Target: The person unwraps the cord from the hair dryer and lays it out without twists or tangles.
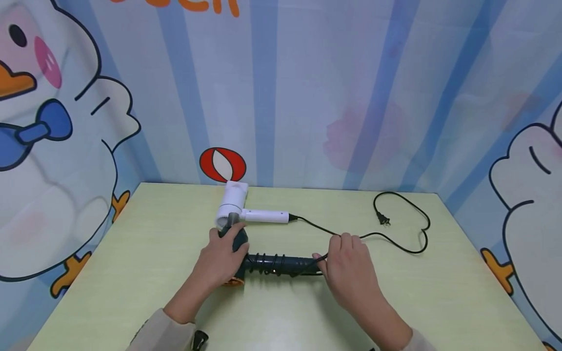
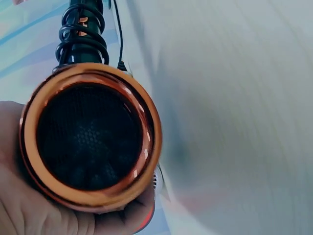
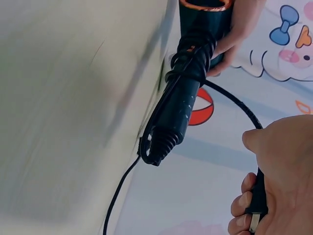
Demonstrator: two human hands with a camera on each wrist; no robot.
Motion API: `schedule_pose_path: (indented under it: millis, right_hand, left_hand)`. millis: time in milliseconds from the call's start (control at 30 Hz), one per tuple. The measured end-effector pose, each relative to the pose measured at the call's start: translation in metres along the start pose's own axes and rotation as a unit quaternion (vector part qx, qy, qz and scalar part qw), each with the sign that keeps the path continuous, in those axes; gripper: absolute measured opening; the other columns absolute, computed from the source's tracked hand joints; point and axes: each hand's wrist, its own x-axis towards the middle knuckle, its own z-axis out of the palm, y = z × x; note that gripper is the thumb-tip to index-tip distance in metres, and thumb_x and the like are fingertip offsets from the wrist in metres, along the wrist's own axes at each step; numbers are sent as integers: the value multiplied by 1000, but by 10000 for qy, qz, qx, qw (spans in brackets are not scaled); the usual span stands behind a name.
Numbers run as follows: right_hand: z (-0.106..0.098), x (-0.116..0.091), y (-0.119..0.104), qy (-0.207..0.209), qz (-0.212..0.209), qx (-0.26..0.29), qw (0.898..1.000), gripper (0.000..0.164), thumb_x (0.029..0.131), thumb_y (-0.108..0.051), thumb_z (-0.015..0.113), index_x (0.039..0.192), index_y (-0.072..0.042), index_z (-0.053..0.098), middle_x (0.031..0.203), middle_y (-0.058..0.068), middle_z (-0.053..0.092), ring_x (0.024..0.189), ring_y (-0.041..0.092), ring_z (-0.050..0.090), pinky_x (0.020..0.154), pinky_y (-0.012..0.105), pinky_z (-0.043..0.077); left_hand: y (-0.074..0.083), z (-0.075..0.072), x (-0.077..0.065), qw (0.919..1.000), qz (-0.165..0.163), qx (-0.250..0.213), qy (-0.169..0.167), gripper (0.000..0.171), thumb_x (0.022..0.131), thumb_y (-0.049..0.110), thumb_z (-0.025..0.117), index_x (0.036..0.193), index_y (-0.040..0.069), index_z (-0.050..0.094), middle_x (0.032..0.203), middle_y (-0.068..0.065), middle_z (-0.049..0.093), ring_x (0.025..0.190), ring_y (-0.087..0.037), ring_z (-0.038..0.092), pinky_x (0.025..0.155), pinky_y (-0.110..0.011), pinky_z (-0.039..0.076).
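A dark hair dryer with a copper-coloured rim is held by my left hand, fingers wrapped around its barrel. Its black power cord winds in several loops around the handle. From the loops the free end of the cord runs to my right hand, beside the handle's end. In the right wrist view, that hand's fingers curl around the plug, with the thumb along the cord.
Behind the dark dryer lies a white hair dryer on the pale table. Its black cord runs right and curves back to a plug. A striped cartoon backdrop stands behind the table.
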Motion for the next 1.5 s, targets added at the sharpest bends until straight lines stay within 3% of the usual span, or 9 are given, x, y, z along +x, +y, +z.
schedule_pose_path:
  millis: [233,600,833,1167,1500]
  right_hand:
    - [-9,-12,-9,-142,-15,-44,9999,48,95,-43,67,77,-8,41,69,3,31,64,20,31,58,31,27]
    - [-13,-22,-13,-281,4,-250,9993,49,96,-46,65,77,-7,40,69,4,31,64,21,31,59,31,27]
    - [-12,-31,-13,-624,73,-298,9976,50,92,-48,70,81,-6,45,70,4,33,67,21,33,60,32,30]
    - [-7,-39,-13,-1157,136,-377,9925,51,93,-52,67,83,-5,49,71,4,34,69,21,35,62,32,32]
    - [9,-48,0,-642,-335,-447,9964,51,93,-49,68,76,-7,43,67,4,31,64,21,33,58,31,30]
  left_hand:
    - [2,-4,-3,9998,-158,-150,-29,53,102,38,54,154,35,39,149,-31,27,93,-47,60,66,-49,53]
    - [2,-4,-2,9999,-35,-40,132,53,102,38,54,153,32,41,141,-32,33,86,-44,60,62,-43,52]
    - [3,-4,-1,9998,-29,-79,168,54,102,40,53,154,32,40,139,-31,34,85,-42,60,60,-40,50]
    - [4,-10,0,9996,-111,-153,203,54,102,41,51,154,34,39,134,-29,37,83,-40,58,56,-35,47]
    - [10,-17,-3,9992,-115,-276,268,53,102,42,48,154,35,37,134,-27,36,87,-42,58,56,-35,47]
